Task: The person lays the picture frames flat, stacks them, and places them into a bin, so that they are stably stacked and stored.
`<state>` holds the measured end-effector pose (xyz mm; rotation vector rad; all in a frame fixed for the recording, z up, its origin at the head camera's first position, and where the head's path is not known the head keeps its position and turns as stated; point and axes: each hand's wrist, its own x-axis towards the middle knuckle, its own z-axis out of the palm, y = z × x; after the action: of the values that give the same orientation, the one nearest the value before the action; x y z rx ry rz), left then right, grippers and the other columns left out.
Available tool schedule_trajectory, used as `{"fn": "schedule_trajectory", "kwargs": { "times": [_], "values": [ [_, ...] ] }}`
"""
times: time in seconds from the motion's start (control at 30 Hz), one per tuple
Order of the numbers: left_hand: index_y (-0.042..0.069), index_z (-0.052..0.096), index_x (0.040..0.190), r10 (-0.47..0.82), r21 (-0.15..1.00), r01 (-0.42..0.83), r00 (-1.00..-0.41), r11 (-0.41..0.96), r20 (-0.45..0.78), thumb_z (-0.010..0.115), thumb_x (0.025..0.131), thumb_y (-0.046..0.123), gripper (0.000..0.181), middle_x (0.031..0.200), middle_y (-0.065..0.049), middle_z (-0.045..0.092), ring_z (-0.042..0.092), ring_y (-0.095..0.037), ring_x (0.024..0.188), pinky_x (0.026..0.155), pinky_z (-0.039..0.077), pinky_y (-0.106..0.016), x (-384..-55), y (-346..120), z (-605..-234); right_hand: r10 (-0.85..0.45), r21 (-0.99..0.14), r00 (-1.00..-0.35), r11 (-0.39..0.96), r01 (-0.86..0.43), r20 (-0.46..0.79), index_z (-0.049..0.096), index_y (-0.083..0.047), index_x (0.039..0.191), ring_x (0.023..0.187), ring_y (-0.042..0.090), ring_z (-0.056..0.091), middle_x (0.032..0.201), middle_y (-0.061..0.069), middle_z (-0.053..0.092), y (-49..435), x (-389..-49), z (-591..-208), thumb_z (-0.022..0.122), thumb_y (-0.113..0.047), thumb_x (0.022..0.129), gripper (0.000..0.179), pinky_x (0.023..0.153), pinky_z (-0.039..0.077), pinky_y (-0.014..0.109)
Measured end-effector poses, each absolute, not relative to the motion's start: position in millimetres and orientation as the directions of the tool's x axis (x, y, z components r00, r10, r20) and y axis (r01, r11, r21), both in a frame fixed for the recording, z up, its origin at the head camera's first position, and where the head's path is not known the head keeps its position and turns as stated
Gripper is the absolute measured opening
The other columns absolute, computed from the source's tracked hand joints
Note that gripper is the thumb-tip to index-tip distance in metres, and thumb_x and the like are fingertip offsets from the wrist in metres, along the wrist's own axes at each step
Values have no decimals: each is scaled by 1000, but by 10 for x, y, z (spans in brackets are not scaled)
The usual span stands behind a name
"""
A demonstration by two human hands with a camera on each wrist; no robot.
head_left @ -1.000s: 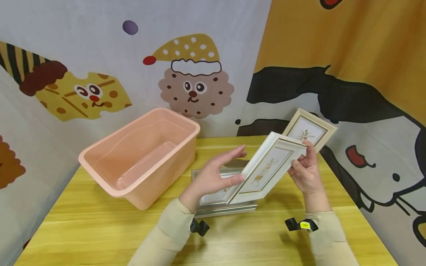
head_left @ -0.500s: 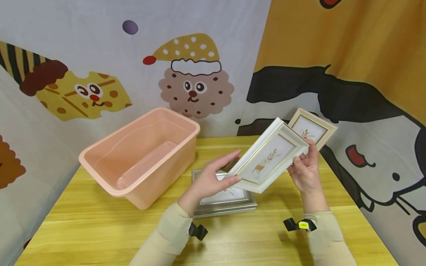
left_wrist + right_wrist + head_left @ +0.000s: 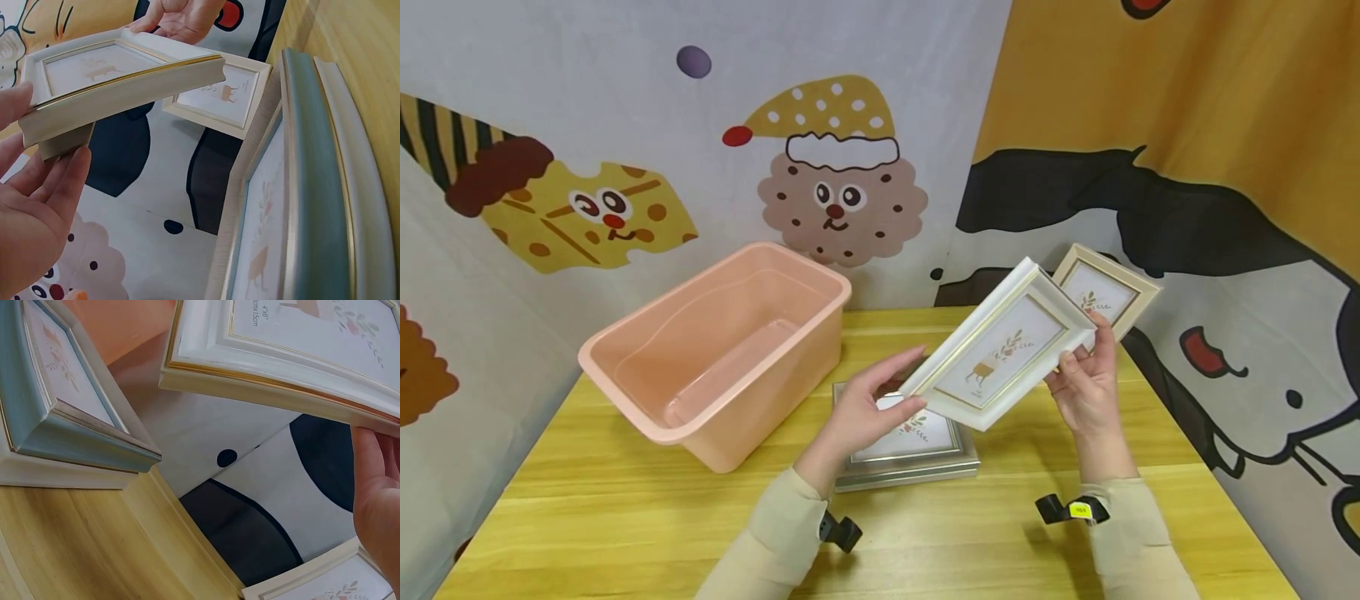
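Note:
Tilted above the table is a white picture frame [image 3: 996,358] with a gold inner line and a deer print. My right hand [image 3: 1086,387] grips its right edge, thumb on the front. At the lower left end my left hand [image 3: 865,412] pinches it, thumb over the front border and fingers beneath, touching the back stand [image 3: 67,140]. Below lies a stack of frames: a silver frame [image 3: 917,473] is on top, partly covered by the left hand and the white frame. The left wrist view shows a pale frame [image 3: 362,181] under it.
A pink plastic bin [image 3: 790,383] stands on the wooden table [image 3: 587,517], left of the stack. Behind my right hand, a beige picture frame [image 3: 1138,296] leans at the back right against the printed curtain [image 3: 955,83].
The white frame has risen and turned its front more toward the head camera. My left hand has moved slightly left and from near its edge to pinching it; the right hand keeps its grip.

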<state>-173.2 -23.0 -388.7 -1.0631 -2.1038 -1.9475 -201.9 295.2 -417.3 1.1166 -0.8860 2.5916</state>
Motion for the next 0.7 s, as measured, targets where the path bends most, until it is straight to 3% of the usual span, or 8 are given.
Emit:
{"fn": "schedule_trajectory", "kwargs": {
  "times": [0.43,0.7],
  "values": [
    [-7,55,136,257,876,475,-839,-86,480,73,84,-10,55,133,-22,59,63,-24,104,92,54,-34,-1710,-219,-3966,-3,-438,-740,-807,-396,673,34,-11,146,122,37,56,139,24,52,2877,-2027,-4195,32,18,98,56,92,53,49],
    [-7,60,129,106,877,465,-872,-124,478,72,84,-10,47,115,-24,66,64,-13,91,84,57,-30,-1727,-191,-4017,6,-434,-763,-820,-373,646,38,-13,142,118,34,58,133,22,57,2822,-2027,-4218,36,20,97,56,90,55,48]
  ]
}}
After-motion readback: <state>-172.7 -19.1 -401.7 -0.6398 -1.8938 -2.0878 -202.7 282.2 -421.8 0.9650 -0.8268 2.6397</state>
